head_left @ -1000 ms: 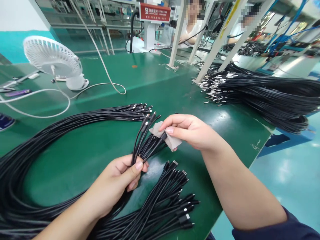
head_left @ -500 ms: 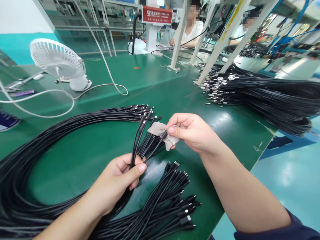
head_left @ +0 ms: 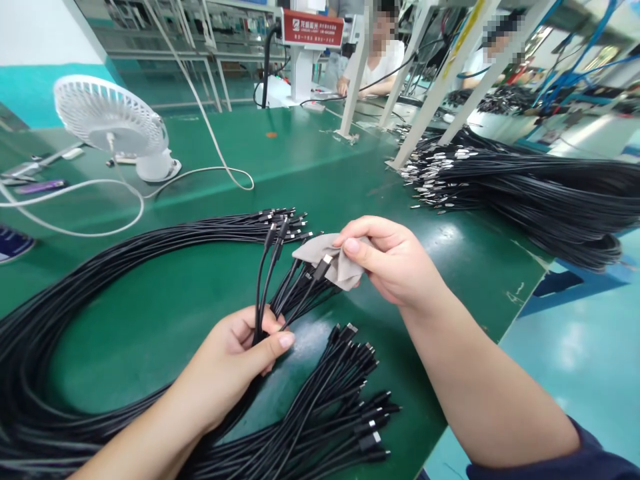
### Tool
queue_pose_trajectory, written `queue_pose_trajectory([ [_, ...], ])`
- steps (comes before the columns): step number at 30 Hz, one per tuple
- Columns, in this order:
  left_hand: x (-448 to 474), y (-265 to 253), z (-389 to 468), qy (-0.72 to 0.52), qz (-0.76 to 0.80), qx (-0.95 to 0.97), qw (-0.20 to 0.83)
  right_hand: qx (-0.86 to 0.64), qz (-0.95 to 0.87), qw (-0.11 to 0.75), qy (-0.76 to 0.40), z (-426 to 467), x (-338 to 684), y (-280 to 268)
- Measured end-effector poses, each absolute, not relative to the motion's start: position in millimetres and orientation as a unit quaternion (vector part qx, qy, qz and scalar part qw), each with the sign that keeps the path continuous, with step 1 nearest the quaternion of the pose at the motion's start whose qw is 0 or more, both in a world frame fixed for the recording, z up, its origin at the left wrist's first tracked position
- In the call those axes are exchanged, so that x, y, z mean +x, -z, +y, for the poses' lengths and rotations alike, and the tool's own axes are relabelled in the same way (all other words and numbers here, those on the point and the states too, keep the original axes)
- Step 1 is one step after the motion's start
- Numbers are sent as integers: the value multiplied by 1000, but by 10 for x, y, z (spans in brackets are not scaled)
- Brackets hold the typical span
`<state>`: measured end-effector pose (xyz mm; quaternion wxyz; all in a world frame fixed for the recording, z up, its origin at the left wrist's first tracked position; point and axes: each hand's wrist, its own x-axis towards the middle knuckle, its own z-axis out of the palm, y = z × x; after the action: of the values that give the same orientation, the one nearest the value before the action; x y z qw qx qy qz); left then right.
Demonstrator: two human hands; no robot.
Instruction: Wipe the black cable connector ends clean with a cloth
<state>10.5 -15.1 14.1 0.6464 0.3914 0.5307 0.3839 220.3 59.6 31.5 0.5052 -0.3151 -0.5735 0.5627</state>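
My left hand (head_left: 253, 343) is closed round a bunch of black USB cables, its thumb across them and their plug ends fanning up and right. One cable's plug (head_left: 323, 268) with a bare metal tip stands in front of a grey cloth (head_left: 336, 260). My right hand (head_left: 383, 257) pinches this cloth between thumb and fingers, just right of that plug. Two more plugs (head_left: 276, 233) from the bunch point upward at the left. Below my left hand, further cable ends (head_left: 345, 400) lie spread on the green table (head_left: 130, 320).
A long loop of black cables (head_left: 150, 247) curves across the left side. A white fan (head_left: 107, 123) with a white cord stands at the back left. A large cable pile (head_left: 540, 187) lies at the right by table posts (head_left: 415, 127). Other people sit beyond.
My right hand and the cloth have shifted slightly up, off the plug they were pinching, whose metal tip is now exposed. Two held plugs have swung left.
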Motion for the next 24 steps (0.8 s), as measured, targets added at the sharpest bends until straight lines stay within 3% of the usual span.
queue_pose_trajectory([
  [4, 112, -112, -147, -383, 538, 404, 633, -300, -604, 500, -544, 563, 2202, -340],
  [13, 110, -95, -151, -389, 560, 432, 591, -347, -632, 399, -566, 510, 2275, -515],
  [24, 126, -95, -138, -379, 566, 448, 578, -324, -689, 368, -534, 544, 2386, -509],
])
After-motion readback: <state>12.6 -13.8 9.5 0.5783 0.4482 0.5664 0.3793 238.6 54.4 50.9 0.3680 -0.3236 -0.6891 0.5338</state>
